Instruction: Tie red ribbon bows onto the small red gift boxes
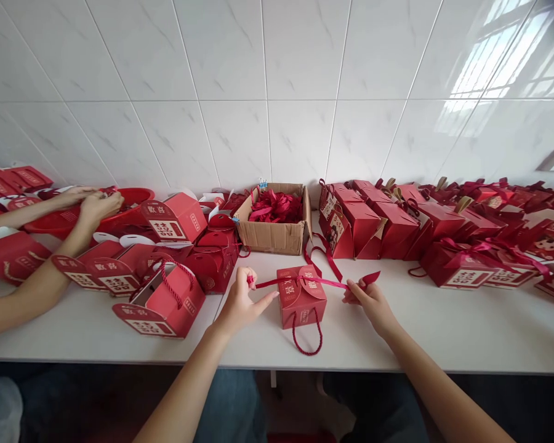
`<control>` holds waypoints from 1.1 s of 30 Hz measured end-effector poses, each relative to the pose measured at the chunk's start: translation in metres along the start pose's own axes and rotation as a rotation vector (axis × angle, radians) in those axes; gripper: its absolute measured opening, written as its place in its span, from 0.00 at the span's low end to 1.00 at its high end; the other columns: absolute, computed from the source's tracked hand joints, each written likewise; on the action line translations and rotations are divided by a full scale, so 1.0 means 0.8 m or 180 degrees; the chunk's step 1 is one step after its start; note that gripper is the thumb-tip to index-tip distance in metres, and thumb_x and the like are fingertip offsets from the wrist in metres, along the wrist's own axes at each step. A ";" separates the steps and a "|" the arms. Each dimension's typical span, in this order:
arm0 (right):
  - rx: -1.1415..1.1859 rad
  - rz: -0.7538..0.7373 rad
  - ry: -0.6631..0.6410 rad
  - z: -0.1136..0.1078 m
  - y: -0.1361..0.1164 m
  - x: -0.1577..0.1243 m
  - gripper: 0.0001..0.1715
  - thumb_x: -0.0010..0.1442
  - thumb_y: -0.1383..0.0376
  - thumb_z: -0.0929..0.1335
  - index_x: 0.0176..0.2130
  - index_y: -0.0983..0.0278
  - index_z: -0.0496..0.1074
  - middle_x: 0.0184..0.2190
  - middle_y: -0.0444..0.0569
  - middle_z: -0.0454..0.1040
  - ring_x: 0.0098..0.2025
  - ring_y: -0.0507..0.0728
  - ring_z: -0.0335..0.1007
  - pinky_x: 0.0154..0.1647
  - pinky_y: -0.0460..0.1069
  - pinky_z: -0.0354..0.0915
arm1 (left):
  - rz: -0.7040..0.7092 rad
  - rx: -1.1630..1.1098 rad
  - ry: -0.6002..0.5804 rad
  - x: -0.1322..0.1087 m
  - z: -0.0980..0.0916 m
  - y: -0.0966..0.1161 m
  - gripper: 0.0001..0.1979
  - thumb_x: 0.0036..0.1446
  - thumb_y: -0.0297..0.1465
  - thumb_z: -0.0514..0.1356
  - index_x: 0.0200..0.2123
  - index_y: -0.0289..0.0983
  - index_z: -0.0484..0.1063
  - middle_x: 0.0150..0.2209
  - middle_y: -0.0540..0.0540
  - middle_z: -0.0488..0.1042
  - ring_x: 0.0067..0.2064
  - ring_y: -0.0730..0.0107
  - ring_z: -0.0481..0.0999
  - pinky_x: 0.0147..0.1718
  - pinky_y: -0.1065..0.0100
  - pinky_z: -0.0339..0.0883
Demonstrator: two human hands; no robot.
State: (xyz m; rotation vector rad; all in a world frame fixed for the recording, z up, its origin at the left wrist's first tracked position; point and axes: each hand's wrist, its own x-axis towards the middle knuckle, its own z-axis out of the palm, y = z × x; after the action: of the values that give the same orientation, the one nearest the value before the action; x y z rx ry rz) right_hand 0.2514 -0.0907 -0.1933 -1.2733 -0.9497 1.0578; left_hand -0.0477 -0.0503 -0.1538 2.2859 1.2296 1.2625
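My left hand (240,301) and right hand (372,301) each pinch an end of the ribbon (305,281), pulled taut across the box (301,298) (cord handle hanging forward); the box sits on the table (443,332) between them.

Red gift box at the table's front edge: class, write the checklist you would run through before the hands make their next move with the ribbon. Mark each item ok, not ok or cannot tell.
1. Left hand pinches one end of the ribbon: ok.
2. Right hand holds the other end: ok.
3. Ribbon lies stretched across the top of the gift box: ok.
4. Gift box stands upright on the table, flap closed: ok.
5. Cord handle hangs down the front, apart from the ribbon: ok.
6. Ribbon knotted or threaded through the flap: cannot tell.
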 end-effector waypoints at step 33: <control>-0.1776 -0.2232 -0.1926 0.063 -0.068 0.015 0.35 0.53 0.56 0.73 0.57 0.63 0.65 0.55 0.59 0.65 0.57 0.63 0.63 0.58 0.59 0.62 | -0.0244 -0.0065 -0.1171 0.030 0.015 0.069 0.19 0.58 0.38 0.57 0.52 0.41 0.69 0.58 0.43 0.65 0.59 0.58 0.65 0.59 0.55 0.59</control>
State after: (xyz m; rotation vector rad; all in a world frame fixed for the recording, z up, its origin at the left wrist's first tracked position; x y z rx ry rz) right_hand 0.2105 -0.0655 -0.1351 -0.9030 -2.0796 0.6206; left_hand -0.0014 -0.0634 -0.1157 2.2971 1.1503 0.7773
